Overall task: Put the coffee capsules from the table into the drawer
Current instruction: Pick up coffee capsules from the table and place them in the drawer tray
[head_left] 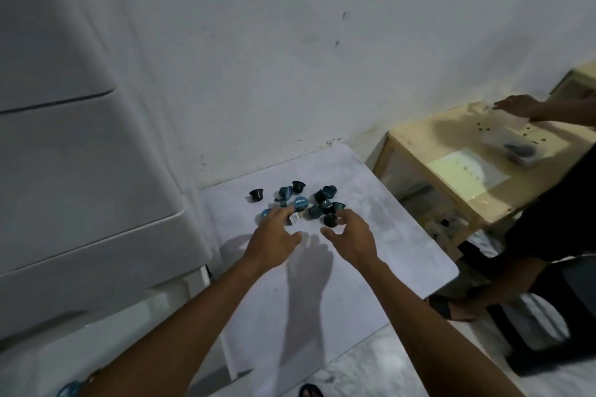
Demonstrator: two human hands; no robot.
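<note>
Both forearms reached up from the bottom of the frame over the white table point(371, 284). My left hand point(274, 240) hovered with fingers spread loosely, tips touching the near edge of the coffee capsules point(301, 205); I could not tell whether it gripped any. My right hand point(353, 237) curled half open, fingertips against one dark capsule point(330, 220). Small, cup-shaped, black and teal, the capsules lay heaped at centre frame, one black capsule point(257, 195) apart to the left. At right, another person's hand point(516, 105) reached over a wooden table point(419, 142).
</note>
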